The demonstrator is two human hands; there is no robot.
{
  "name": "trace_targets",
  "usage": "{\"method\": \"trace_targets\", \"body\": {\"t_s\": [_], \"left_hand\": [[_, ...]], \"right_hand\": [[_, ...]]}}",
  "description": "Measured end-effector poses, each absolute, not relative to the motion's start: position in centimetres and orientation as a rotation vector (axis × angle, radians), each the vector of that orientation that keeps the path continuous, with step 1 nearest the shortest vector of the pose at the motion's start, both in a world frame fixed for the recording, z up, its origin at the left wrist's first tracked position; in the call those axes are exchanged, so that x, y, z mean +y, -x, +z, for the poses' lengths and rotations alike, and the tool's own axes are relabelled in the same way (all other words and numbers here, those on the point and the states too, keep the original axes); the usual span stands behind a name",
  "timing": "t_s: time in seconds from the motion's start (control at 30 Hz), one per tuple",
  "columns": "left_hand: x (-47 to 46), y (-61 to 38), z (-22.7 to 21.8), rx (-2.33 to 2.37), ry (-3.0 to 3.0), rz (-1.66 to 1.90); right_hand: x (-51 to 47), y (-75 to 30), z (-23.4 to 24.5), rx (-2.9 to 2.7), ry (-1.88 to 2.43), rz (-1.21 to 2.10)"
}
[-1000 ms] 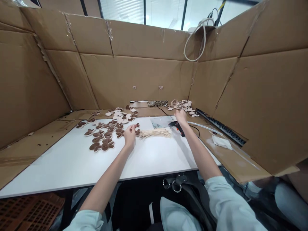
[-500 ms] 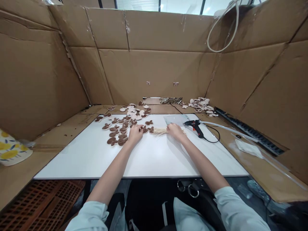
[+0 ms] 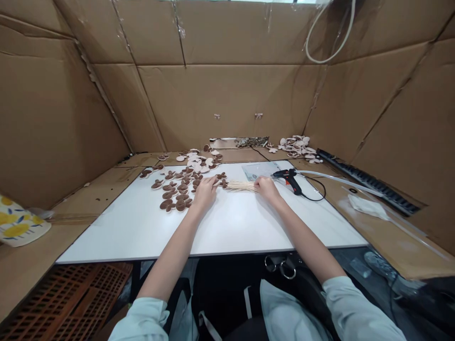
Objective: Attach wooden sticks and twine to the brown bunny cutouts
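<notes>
Because the right hand [image 3: 266, 188] lies over the right end of a loose bundle of thin, pale wooden sticks [image 3: 241, 186], that end is hidden and the stick count cannot be determined. The bundle lies flat and crosswise on a white tabletop [image 3: 249, 232], between the two hands. The right fingers [image 3: 261, 183] curve down onto the sticks; whether they grip the bundle or only rest on it cannot be confirmed. The left hand [image 3: 205, 194] is palm down and open, with nothing visible in it. Its fingers [image 3: 214, 180] extend forward and touch flat, lobed pieces with brown-coated faces [image 3: 174, 193], which lie in a dense group just left of the bundle; some are partly covered by the hand. Farther back, flat cream lobed pieces [image 3: 196, 161] are heaped at the far table edge, and a second cream heap [image 3: 296, 146] sits to the right. A black-and-red hot-glue gun [image 3: 289, 181] lies just beyond the right hand, beside a clear plastic sleeve [image 3: 261, 170]. Brown cardboard walls [image 3: 227, 94] enclose the work area.
</notes>
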State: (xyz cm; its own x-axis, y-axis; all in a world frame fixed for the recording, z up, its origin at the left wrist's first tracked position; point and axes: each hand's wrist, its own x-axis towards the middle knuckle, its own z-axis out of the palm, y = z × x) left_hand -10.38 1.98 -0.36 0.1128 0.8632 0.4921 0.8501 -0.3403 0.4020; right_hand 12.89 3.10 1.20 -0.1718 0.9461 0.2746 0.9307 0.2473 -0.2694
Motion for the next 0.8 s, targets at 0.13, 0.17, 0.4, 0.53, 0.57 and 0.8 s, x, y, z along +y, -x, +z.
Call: {"method": "trace_targets", "body": {"t_s": [0.13, 0.17, 0.4, 0.53, 0.57, 0.8], "left_hand": [[0.4, 7.3, -0.9, 1.426, -2.564, 1.175], [-0.1, 6.2, -1.2, 1.324, -2.606, 1.122], [-2.1, 2.2, -1.9, 0.903, -2.89, 0.583], [-1.5, 2.7, -1.8, 1.165, -2.802, 0.844], [-1.1, 2.7, -1.9, 1.259, -2.758, 0.916], [2.5, 0.6, -1.7, 1.6, -2.521, 0.797]], "right_hand": [[3.0, -12.9, 0.8, -2.034, 1.704, 0.09], [2.9, -13.0, 0.7, -2.011, 1.72, 0.116], [2.2, -14.0, 0.8, -1.967, 1.766, 0.273], [2.0, -14.3, 1.0, -1.953, 1.719, 0.304], [2.1, -14.4, 1.0, -1.948, 1.708, 0.302], [2.3, -14.8, 0.3, -1.913, 1.644, 0.272]]}}
